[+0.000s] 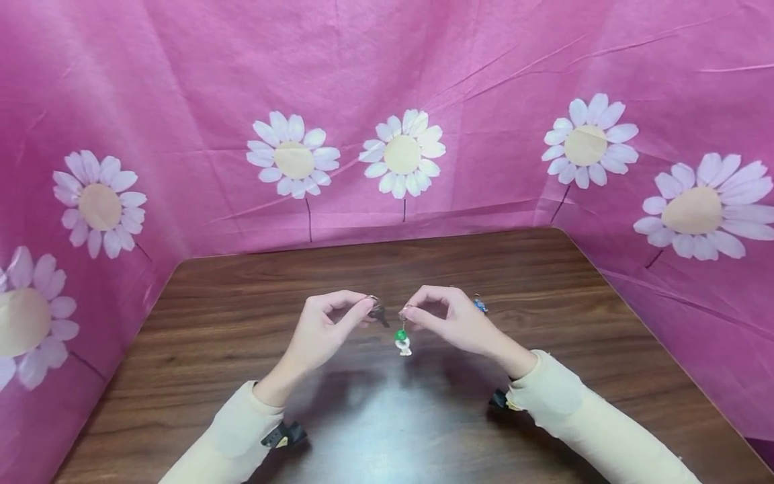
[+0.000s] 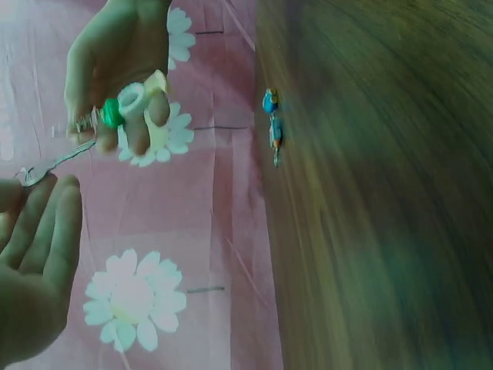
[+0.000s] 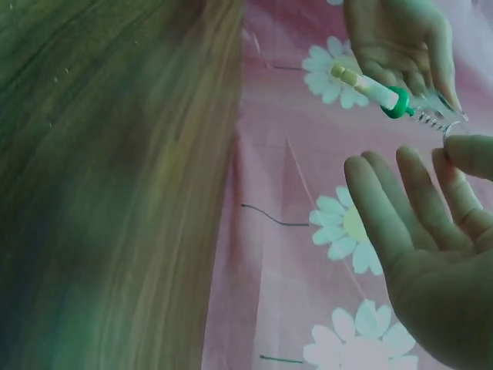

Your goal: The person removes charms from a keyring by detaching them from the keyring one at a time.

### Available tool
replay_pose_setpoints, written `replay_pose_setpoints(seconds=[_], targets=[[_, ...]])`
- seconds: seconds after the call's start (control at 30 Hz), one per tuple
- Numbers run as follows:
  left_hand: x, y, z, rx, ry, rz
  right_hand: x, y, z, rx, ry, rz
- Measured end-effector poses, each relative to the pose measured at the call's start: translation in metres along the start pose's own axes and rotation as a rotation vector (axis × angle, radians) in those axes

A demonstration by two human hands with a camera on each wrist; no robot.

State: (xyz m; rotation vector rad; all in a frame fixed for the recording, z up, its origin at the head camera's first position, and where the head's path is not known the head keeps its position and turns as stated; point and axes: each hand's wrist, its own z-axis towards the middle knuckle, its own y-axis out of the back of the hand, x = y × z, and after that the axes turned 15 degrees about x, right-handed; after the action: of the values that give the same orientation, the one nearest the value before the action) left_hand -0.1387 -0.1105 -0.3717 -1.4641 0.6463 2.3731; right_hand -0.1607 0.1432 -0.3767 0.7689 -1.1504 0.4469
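Above the wooden table, my left hand pinches a metal ring between thumb and fingertips, and a dark-looking key hangs from it. In the left wrist view the key shows silver. Facing it, my right hand pinches the ring of a keychain charm with a green bead and a white lower part. A short coiled link joins charm and ring in the right wrist view, where the charm hangs beside my left hand. The two hands are close together but apart.
A small blue charm lies on the wooden table behind my right hand; the left wrist view shows it with a metal end. Pink cloth with large white daisies walls the table's back and sides.
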Motion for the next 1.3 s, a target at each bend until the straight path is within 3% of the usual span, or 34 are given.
replay_pose_setpoints(seconds=[0.1,0.2,0.33,0.43,0.57,0.83,0.93,1.1,1.2,1.3], targets=[[-0.002,0.012,-0.004,0.031,0.035,-0.079,0.004,0.009,-0.005,0.03,0.011,0.108],[-0.003,0.026,-0.01,0.056,0.086,-0.106,0.005,0.022,-0.012,0.033,-0.005,0.146],[0.002,0.047,-0.022,0.128,0.236,-0.106,0.003,0.042,-0.023,0.001,-0.044,0.128],[0.014,0.062,-0.033,0.209,0.343,-0.067,-0.003,0.06,-0.035,-0.026,-0.067,0.119],[0.039,0.08,-0.046,0.289,0.439,-0.027,-0.023,0.088,-0.051,-0.05,-0.129,0.15],[0.076,0.112,-0.053,0.272,0.559,-0.004,-0.078,0.142,-0.079,-0.053,-0.334,0.234],[0.084,0.121,-0.052,0.262,0.576,0.052,-0.095,0.154,-0.084,-0.059,-0.404,0.182],[0.093,0.133,-0.045,0.275,0.574,0.166,-0.11,0.165,-0.085,-0.093,-0.489,-0.036],[0.094,0.139,-0.04,0.285,0.59,0.166,-0.112,0.17,-0.083,-0.113,-0.514,-0.145],[0.094,0.145,-0.035,0.284,0.617,0.162,-0.114,0.174,-0.081,-0.115,-0.537,-0.187]])
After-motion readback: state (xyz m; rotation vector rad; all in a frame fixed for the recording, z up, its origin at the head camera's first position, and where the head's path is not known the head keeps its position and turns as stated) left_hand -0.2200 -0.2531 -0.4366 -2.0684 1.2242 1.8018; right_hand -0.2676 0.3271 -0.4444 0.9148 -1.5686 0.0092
